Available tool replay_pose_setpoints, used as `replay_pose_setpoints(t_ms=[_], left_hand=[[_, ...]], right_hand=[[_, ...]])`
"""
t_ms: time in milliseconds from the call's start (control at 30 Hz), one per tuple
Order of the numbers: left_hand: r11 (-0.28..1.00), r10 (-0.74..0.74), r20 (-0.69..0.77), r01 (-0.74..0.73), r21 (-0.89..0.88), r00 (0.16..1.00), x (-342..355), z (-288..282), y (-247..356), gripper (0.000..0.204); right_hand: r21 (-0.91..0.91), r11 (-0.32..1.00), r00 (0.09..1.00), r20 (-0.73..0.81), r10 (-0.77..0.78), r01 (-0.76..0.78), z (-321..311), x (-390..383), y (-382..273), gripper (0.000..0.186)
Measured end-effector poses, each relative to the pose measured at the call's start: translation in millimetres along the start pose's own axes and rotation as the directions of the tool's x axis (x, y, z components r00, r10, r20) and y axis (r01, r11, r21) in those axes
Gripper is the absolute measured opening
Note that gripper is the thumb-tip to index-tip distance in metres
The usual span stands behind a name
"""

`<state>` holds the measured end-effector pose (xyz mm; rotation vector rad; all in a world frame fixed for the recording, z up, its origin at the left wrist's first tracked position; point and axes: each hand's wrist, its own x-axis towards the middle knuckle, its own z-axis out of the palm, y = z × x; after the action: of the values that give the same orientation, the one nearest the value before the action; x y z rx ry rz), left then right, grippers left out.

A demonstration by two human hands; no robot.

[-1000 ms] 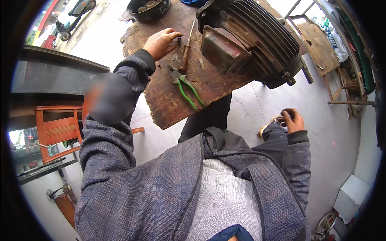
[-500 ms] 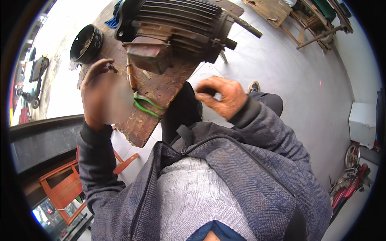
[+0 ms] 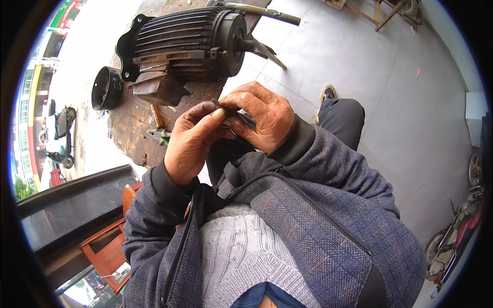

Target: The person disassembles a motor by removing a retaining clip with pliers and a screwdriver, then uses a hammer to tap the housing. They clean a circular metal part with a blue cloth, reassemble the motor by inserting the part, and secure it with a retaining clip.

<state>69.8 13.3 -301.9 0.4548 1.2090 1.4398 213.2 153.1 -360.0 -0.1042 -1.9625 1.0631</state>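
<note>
My left hand (image 3: pixel 189 141) and my right hand (image 3: pixel 269 117) meet in front of my body, just off the bench's near edge. Both are closed, their fingertips pinching a small dark piece (image 3: pixel 220 106); the fingers cover most of it, so its kind cannot be made out. Beyond them an electric motor (image 3: pixel 177 43) with dark cooling fins lies on the worn wooden workbench (image 3: pixel 125 128). Its rusty terminal box (image 3: pixel 156 91) faces me, and its shaft end points right. Beside my left hand are green-handled pliers (image 3: pixel 163 138), partly hidden, and a wooden tool handle (image 3: pixel 156 117).
A round black metal cover (image 3: pixel 107 88) stands at the bench's left. A reddish wooden chair (image 3: pixel 106 251) is at lower left, near a dark ledge (image 3: pixel 77 190). Scooters (image 3: pixel 61 128) stand outside on the left; a red motorbike (image 3: pixel 454 244) is at far right on the tiled floor (image 3: pixel 400 102).
My left hand has moved right and my right hand left, so they now meet at the small dark piece, earlier at my left fingertips. The view has shifted.
</note>
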Motion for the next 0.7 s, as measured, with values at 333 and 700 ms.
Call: replay_pose_setpoints(t_ms=[333,700], left_hand=[[-0.115,0.686,0.367,-0.406,0.907,0.628,33.2,-23.3,66.0,0.027],[-0.457,0.522,0.457,-0.216,0.863,0.720,96.8,-94.3,96.8,0.065]], right_hand=[[0.123,0.845,0.833,-0.146,0.534,-0.520,-24.3,-30.0,74.6,0.027],[0.203,0.616,0.628,-0.005,0.778,-0.761,15.4,-20.4,160.7,0.028]])
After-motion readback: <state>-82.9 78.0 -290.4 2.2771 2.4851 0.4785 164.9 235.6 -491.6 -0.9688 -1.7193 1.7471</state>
